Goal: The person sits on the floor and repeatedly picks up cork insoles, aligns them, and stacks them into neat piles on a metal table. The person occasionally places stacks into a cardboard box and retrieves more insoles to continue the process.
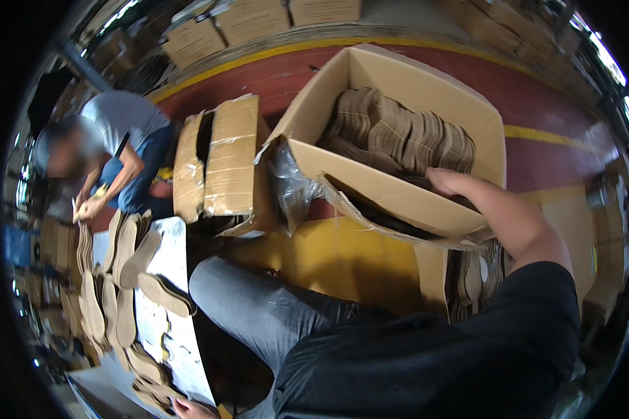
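My right arm stretches out to a large open cardboard box (405, 183), and my right hand (446, 181) is inside its near wall. Its fingers are down by some dark insoles (418, 182) and mostly hidden. Behind them, tightly packed rows of brown insoles (398, 133) fill the box. At the bottom edge, my left hand (191, 409) is partly cut off, its fingertips beside a low pile of tan insoles (154, 390) on a white table (178, 244). Whether it grips one cannot be made out. More loose insoles (122, 307) lie in overlapping heaps along the table.
A taped, torn carton (230, 160) stands between the table and the big box, with a clear plastic bag (290, 183) beside it. A co-worker (129, 140) bends over at the left. Another box of insoles (468, 276) sits below my right arm. Closed cartons (251, 21) line the back.
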{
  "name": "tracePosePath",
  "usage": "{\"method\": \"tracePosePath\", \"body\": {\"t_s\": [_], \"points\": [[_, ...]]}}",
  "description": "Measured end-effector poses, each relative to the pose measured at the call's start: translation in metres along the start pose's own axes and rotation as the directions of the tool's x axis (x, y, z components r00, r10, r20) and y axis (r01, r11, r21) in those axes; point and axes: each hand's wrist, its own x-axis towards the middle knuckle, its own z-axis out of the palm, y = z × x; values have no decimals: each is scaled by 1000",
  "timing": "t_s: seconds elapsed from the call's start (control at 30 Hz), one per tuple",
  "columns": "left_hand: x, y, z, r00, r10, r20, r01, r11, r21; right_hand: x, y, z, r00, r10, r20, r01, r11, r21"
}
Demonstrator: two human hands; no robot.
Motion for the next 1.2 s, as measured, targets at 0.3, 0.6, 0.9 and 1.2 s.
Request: {"method": "tracePosePath", "body": {"t_s": [0.3, 0.6, 0.9, 1.2], "points": [[5, 26, -30, 991, -119, -66, 93, 946, -310, -2, 62, -12, 988, -27, 152, -84, 731, 677], [32, 53, -58, 968, -16, -251, -80, 926, -368, 7, 95, -45, 996, -9, 89, -76, 448, 891], [92, 66, -52, 943, -206, -262, -4, 778, -628, 8, -36, -62, 992, 120, -34, -64, 721, 690], [88, 19, -22, 766, -639, -65, 198, 331, -923, -83, -347, -129, 335, -647, -685, 233, 762, -605]]}}
